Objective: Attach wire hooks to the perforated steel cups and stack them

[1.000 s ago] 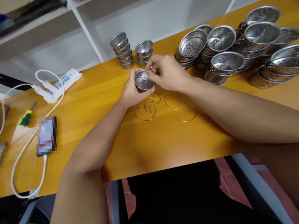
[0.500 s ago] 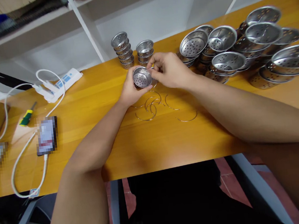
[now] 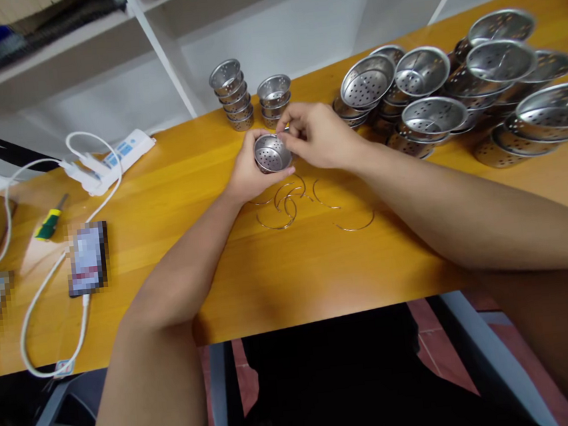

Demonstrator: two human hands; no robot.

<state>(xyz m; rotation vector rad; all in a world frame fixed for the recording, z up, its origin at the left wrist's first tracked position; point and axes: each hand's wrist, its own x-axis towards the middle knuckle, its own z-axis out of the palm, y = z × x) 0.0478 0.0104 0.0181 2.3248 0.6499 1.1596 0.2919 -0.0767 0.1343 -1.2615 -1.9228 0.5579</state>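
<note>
Small perforated steel cup (image 3: pixel 272 154) gripped in left hand (image 3: pixel 250 173), mouth tilted toward the near table edge; right hand (image 3: pixel 319 136) pinching at its right rim, above loose wire rings (image 3: pixel 283 207).

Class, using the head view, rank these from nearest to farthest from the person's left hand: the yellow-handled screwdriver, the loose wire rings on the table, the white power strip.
1. Loose wire rings: just right of and below the left hand.
2. White power strip: farther left, toward the table's back edge.
3. Yellow-handled screwdriver: farthest left, by the cable.
</note>
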